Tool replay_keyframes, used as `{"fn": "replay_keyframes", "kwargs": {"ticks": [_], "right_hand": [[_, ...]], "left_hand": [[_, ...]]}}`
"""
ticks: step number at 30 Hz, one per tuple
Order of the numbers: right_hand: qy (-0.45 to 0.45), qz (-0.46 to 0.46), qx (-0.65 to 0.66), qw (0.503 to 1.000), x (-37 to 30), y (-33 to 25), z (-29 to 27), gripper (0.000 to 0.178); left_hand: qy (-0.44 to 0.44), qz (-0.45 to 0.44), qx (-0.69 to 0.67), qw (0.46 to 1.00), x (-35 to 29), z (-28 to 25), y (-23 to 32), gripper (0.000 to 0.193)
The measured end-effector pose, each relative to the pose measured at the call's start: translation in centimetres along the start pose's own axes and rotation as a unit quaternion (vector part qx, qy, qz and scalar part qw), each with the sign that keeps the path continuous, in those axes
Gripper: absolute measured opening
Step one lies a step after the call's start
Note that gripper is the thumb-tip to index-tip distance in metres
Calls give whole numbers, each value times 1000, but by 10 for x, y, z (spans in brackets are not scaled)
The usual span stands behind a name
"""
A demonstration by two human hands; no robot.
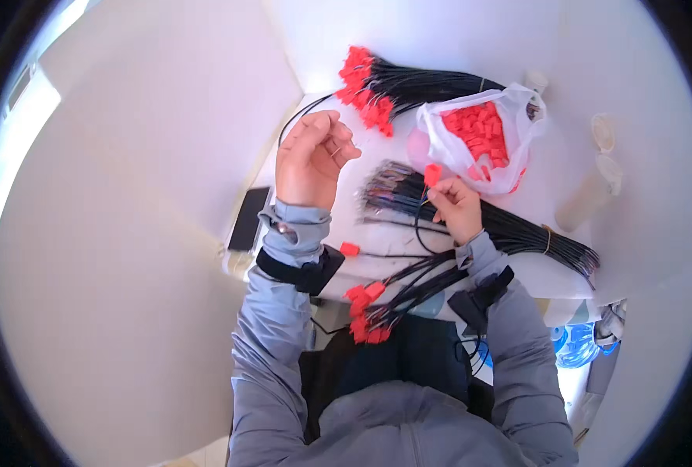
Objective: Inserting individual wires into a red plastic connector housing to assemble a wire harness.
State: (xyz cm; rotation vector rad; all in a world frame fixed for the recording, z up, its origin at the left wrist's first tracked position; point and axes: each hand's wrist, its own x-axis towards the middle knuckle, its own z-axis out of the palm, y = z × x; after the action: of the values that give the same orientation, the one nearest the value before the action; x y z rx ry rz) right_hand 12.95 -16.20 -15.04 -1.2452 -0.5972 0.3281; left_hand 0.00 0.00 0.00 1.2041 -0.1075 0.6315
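Observation:
My right hand [456, 208] is closed in a pinch on a black cable with a red connector housing [432, 174] at its end. The cable hangs in a loop below the fingers. Further left, my left hand [315, 159] is raised above the table, its fingers loosely curled and apart; I see nothing held in it. Under and behind my right hand lies a thick bundle of black cables [509, 222] with bare wire ends at the left. Nearer to me are several cables with red connectors [371, 327], and a single red connector [350, 249] lies just beyond them.
A white plastic bag [441, 144] full of loose red housings [478, 132] stands open beyond my right hand. Behind it lies another cable bundle [431, 80] with red ends. A dark phone-like slab [250, 219] rests at the left edge. A pale cylindrical container [583, 204] is at right, by white walls.

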Motion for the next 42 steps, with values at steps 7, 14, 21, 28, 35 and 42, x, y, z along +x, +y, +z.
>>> {"fn": "replay_keyframes", "kwargs": {"ticks": [7,14,21,28,35,42], "right_hand": [[1,18,21,1000,2,-7,-8,7],[-2,52,33,998,6,-15,-3,7],[-44,76,36,995,1,-38,6,8],[-91,97,-25,991,8,-40,33,9],[-75,78,-29,994,11,-19,46,10],[-60,-94,-184,977,-4,-43,62,16]], "left_hand": [[57,-26,-196,979,51,-29,-48,15],[96,25,3,995,55,-84,-89,15],[1,56,151,987,43,-71,-96,11],[-112,-77,11,991,29,-66,-101,21],[-224,-89,92,966,25,-61,-112,31],[-106,-171,125,972,36,-73,-121,18]]}}
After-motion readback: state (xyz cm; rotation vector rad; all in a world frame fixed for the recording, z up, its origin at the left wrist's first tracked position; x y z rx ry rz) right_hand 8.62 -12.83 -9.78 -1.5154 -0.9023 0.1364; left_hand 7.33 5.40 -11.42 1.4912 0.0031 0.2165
